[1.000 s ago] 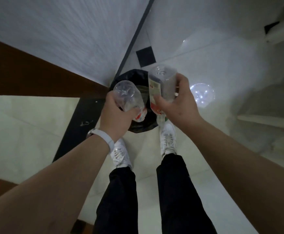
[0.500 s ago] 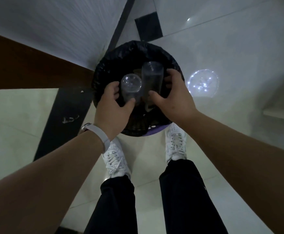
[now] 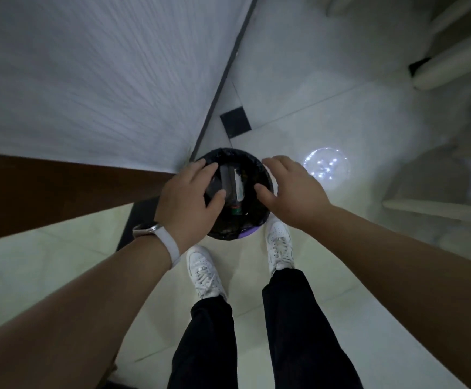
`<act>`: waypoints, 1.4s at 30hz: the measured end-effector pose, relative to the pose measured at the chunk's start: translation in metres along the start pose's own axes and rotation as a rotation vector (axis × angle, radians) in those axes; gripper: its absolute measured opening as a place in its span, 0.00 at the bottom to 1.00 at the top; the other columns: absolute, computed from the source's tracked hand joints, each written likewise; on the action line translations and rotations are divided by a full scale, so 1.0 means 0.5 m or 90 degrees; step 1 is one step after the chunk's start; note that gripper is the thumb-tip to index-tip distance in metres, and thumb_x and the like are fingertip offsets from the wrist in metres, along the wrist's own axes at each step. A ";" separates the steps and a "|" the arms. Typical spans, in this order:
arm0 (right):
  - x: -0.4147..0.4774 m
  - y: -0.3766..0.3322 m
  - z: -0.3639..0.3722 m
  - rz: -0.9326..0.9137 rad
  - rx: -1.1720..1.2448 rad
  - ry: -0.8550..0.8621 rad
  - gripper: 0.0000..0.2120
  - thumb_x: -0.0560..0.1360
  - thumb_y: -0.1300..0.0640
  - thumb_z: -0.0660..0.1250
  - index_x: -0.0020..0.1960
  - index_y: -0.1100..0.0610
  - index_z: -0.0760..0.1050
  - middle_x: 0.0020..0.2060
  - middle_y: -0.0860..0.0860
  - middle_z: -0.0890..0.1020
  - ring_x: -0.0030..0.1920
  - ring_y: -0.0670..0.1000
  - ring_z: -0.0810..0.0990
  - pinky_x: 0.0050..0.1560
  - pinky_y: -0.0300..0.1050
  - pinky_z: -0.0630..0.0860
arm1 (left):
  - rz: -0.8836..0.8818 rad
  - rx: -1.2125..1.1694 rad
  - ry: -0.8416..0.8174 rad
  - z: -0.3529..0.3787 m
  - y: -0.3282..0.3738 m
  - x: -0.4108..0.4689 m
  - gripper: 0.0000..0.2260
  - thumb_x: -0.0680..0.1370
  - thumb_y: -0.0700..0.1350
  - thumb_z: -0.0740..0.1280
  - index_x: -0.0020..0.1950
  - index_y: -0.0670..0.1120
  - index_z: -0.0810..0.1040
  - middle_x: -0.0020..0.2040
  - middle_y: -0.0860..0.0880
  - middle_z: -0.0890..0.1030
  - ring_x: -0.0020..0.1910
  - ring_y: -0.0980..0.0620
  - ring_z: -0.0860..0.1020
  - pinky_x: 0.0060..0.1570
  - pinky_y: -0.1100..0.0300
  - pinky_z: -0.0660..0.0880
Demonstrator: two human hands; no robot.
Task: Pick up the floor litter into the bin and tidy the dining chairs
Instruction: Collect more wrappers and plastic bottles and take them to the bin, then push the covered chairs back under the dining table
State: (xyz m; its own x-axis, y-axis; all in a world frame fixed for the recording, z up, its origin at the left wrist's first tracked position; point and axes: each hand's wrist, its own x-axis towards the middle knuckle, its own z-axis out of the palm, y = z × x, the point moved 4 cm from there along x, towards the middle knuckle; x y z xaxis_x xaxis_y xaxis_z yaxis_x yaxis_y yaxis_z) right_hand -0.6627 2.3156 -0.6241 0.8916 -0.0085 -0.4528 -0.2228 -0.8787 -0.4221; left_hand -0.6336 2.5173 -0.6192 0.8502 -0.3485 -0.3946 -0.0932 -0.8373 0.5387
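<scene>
The bin (image 3: 223,233), a round tub lined with a crinkled black bag, is sitting directly beneath both hands, with a purple edge peeking out at its near side. Clear plastic bottles (image 3: 228,182) are lying inside it, between the hands, one showing a green cap (image 3: 236,211). The left hand (image 3: 189,197) is hovering with fingers spread and gripping nothing, covering the bin's left side; the right hand (image 3: 293,189) is likewise hanging loose and unclenched, hiding the right rim. A white wristband (image 3: 169,245) is circling the left wrist. Below the hands, white sneakers (image 3: 204,272) are standing on the glossy pale tiled floor (image 3: 60,262). Right of the right hand, a round light reflection (image 3: 326,171) is shining.
</scene>
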 end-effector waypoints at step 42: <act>-0.459 0.182 -1.132 -0.048 -0.205 0.385 0.29 0.75 0.37 0.52 0.67 0.52 0.74 0.63 0.53 0.77 0.64 0.57 0.74 0.60 0.52 0.72 | 0.424 0.277 0.308 -0.499 1.100 -0.050 0.22 0.77 0.57 0.61 0.65 0.46 0.78 0.63 0.41 0.78 0.61 0.39 0.77 0.58 0.43 0.75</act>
State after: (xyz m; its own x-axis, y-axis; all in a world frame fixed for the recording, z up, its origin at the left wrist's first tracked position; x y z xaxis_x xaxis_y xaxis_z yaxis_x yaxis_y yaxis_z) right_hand -0.6644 1.9675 -0.1144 0.9842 -0.1248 0.1259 -0.1071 -0.9845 -0.1385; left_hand -0.5770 2.1707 -0.1274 0.6658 -0.6822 0.3021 -0.7424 -0.6461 0.1771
